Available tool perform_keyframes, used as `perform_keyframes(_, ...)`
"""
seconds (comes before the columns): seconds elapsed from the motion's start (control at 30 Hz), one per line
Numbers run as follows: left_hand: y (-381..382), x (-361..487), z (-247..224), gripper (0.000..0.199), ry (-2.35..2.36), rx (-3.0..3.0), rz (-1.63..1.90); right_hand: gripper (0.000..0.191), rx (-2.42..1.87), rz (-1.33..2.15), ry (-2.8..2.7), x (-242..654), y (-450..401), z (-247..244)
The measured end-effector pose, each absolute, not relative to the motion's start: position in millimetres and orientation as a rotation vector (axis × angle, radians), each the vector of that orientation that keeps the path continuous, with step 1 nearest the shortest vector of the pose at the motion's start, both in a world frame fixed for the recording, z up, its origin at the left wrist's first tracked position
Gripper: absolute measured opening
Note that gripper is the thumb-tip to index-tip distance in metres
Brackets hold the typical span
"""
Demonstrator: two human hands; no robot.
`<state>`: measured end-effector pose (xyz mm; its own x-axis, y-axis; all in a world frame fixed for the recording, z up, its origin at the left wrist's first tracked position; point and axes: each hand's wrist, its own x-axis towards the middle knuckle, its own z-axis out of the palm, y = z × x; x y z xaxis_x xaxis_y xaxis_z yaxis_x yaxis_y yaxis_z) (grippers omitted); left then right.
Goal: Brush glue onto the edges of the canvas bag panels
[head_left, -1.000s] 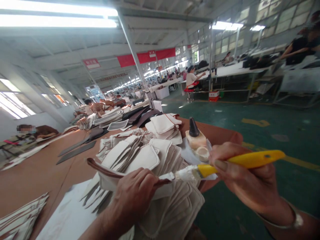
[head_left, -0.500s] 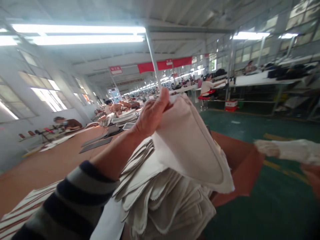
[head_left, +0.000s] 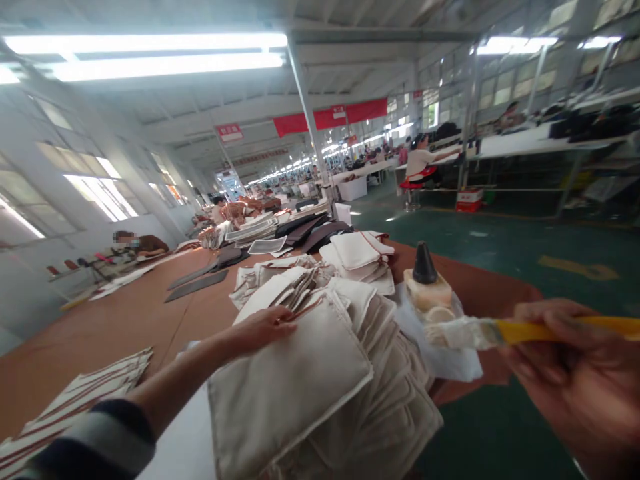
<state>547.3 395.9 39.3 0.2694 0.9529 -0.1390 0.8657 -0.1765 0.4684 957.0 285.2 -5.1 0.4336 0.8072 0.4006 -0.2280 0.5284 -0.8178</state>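
Observation:
My left hand (head_left: 263, 330) grips the far edge of a cream fabric panel (head_left: 295, 387), its fingers closed on a reddish-brown strip there. The panel lies tilted over a fanned pile of similar cream pieces (head_left: 395, 393). My right hand (head_left: 565, 360) is wrapped round the yellow handle of a brush (head_left: 520, 331), held level to the right of the pile. Pale matter coats the bristles, which point left. Just beyond them, a squarish yellowish container (head_left: 429, 293) with a black cone (head_left: 424, 265) on it stands on a whitish sheet (head_left: 463, 363).
A brown-covered table (head_left: 150, 320) spreads leftward, with striped cream pieces (head_left: 85, 400) at its near left. Farther back lie dark flat pieces (head_left: 197, 285) and more stacked cream pieces (head_left: 355, 253). Co-workers sit at the far left and right. Green floor (head_left: 480, 253) borders the table's right side.
My left hand has come down from its raised position, laying the cream panel onto the pile. The brush has moved left and my right hand has come into view. The container is now uncovered.

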Motion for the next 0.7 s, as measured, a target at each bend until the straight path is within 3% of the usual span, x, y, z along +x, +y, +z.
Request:
perform_keyframes(0.17, 408, 602, 6, 0.043, 1.763, 2.096, 0.355, 0.026, -0.69, 0.994, -0.604, 912, 315, -10)
perform_keyframes(0.5, 389, 630, 6, 0.035, 1.533, 2.041, 0.555, 0.026, -0.626, 1.126, -0.952, 881, 382, -22)
perform_keyframes(0.7, 375, 634, 2, 0.04, 1.358, 1.817, 0.58, 0.022, -0.82, 0.873, -1.224, 874, 405, -33)
